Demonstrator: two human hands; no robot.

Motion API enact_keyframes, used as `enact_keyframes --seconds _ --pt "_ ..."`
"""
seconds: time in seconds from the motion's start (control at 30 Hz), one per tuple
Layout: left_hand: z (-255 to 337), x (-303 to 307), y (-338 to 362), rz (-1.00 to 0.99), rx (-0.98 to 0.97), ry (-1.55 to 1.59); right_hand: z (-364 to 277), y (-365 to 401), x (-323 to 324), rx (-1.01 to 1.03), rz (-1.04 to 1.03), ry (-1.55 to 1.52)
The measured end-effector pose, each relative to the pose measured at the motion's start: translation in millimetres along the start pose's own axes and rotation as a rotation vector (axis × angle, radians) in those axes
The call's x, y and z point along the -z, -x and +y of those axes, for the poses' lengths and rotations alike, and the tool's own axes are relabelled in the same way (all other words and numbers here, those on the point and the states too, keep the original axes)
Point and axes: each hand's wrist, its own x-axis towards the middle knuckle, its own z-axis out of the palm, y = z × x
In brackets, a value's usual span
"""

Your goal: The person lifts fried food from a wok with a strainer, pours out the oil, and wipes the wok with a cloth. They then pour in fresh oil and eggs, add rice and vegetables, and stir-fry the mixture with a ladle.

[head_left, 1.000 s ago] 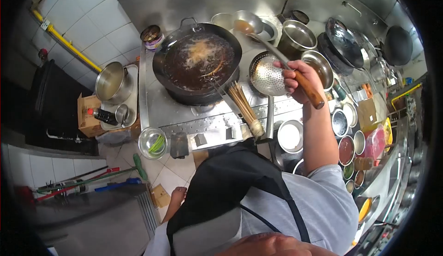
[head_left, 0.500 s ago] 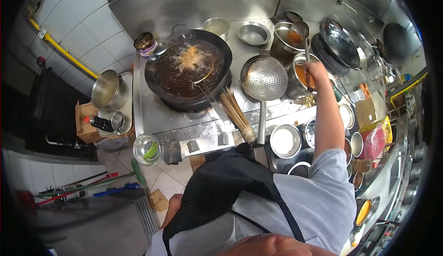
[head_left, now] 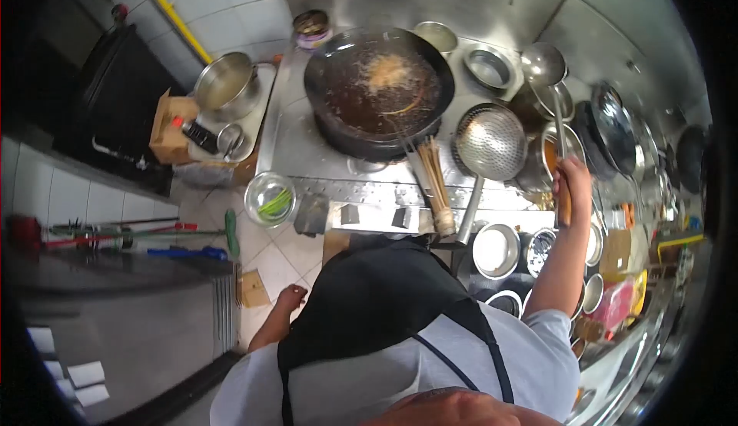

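Note:
My right hand (head_left: 573, 176) is wrapped round the wooden handle of a ladle (head_left: 543, 63), whose metal bowl hangs over the tall pots at the back right. A pot with orange liquid (head_left: 547, 153) stands just left of that hand. My left hand (head_left: 292, 298) hangs low beside the black apron, over the floor; its fingers look curled, but their exact pose is too small to tell. In the large black wok (head_left: 338, 130), something golden bubbles in dark oil, with a wire strainer (head_left: 406, 109) lying in it. A perforated strainer (head_left: 490, 142) rests right of the wok.
A bamboo brush (head_left: 437, 184) lies before the wok. At the counter's front edge is a glass bowl with green pieces (head_left: 270, 199). Left stand a steel pot (head_left: 227, 86) and a dark bottle (head_left: 200, 136). Several bowls, including a white-filled one (head_left: 496, 251), stand at the right.
The view has shifted, so the stove appears farther right. My right hand has drawn the ladle back a little from the pots. More of my left hand and forearm shows.

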Motion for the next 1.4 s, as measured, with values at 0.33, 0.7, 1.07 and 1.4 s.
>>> enact_keyframes --seconds 0.33,0.7,1.07,1.4 --pt "-35 -16 -17 0.013 0.059 0.249 -18 37 -175 0.055 -0.504 0.289" --pt "-91 -33 12 0.082 -0.1 0.05 10 -47 -324 0.41 -0.391 0.733" --pt "-83 -22 25 -0.12 0.085 -0.42 -11 -20 -311 -0.319 -0.774 -0.229" --pt "-42 -11 4 -0.018 0.101 0.249 -42 12 -245 -0.418 -0.855 -0.522"
